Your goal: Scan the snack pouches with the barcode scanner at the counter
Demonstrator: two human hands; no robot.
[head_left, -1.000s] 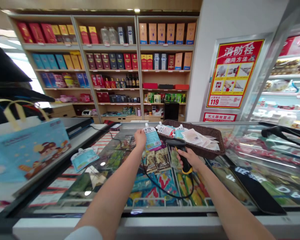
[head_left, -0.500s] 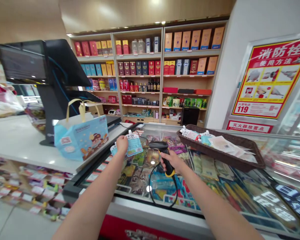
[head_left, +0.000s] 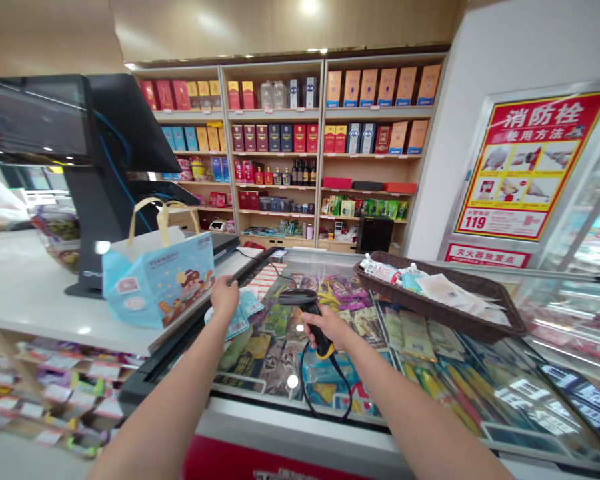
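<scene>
My left hand point(head_left: 225, 297) is closed at the left side of the glass-topped freezer, beside the blue shopping bag. Light-blue and white spouted pouches point(head_left: 238, 323) show under and to the right of its fingers; where exactly they are gripped is hidden. In my right hand point(head_left: 328, 325) is a black and yellow handheld barcode scanner point(head_left: 322, 341), wrapped by the fingers at its handle. The scanner's head points left, toward the pouches, and its cable loops down over the glass. The blue shopping bag point(head_left: 155, 280) with cream handles stands upright on the counter.
Packaged goods lie beneath the freezer glass point(head_left: 280, 333). A brown wicker basket point(head_left: 495, 313) with pouches and flat white packets rests at its right. On the left, a black checkout terminal point(head_left: 100, 153) stands on the white counter point(head_left: 25, 273). Stocked shelves point(head_left: 275, 115) line the back.
My left hand has moved left and down with the pouches, which now lie lower and flatter beside the bag. My right hand has shifted the scanner slightly left.
</scene>
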